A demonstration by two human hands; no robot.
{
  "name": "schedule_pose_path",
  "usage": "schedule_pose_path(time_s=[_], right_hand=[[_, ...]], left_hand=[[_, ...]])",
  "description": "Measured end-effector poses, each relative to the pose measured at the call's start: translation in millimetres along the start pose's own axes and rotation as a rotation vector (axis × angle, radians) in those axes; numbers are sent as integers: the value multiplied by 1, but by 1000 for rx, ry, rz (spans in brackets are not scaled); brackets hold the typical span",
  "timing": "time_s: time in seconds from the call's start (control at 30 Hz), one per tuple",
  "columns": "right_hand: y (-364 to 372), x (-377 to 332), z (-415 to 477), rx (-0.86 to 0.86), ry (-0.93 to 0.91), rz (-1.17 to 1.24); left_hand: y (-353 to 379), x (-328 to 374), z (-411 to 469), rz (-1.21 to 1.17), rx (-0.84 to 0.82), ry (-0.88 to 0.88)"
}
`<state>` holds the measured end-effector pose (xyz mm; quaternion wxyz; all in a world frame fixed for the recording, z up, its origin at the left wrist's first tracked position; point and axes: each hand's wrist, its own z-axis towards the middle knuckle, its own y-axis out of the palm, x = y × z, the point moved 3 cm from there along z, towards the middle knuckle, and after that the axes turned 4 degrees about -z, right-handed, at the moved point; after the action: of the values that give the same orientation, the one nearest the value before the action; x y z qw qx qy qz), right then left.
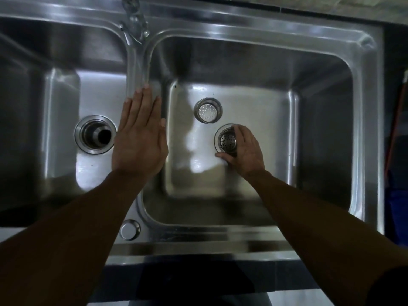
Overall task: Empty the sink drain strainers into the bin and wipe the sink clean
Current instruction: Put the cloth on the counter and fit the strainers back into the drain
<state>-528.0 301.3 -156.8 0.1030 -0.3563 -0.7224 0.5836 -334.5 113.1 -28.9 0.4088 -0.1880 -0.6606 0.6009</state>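
Note:
A stainless double sink (320, 62) fills the view. In the right basin a perforated metal strainer (208, 110) stands loose on the floor. Just below and to its right a second strainer (227, 140) sits in the right drain, and my right hand (245, 151) is curled around its right side, gripping it. My left hand (139, 138) rests flat, fingers apart, on the divider between the basins. The left basin's drain (95, 134) is open, with no strainer in it.
The tap (135, 23) stands at the back over the divider. A round metal cap (129, 229) sits on the front rim. A blue container (397, 208) and a red-handled tool (397, 120) are at the far right, beside the sink.

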Motion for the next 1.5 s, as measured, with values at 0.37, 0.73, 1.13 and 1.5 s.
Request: schedule_pose_path(time_s=[0.37,0.73,1.13,1.5], right_hand=[[8,-18,0,-73,14,-5],[-32,-75,72,-31,7,185],[-78,-102,-9,93,35,247],[-145,-218,-28,297,-205,326]], left_hand=[[0,0,0,-2,12,4],[0,-2,-1,-18,-14,3],[-3,-13,-5,-251,-64,4],[-92,-137,-60,-110,-70,-107]])
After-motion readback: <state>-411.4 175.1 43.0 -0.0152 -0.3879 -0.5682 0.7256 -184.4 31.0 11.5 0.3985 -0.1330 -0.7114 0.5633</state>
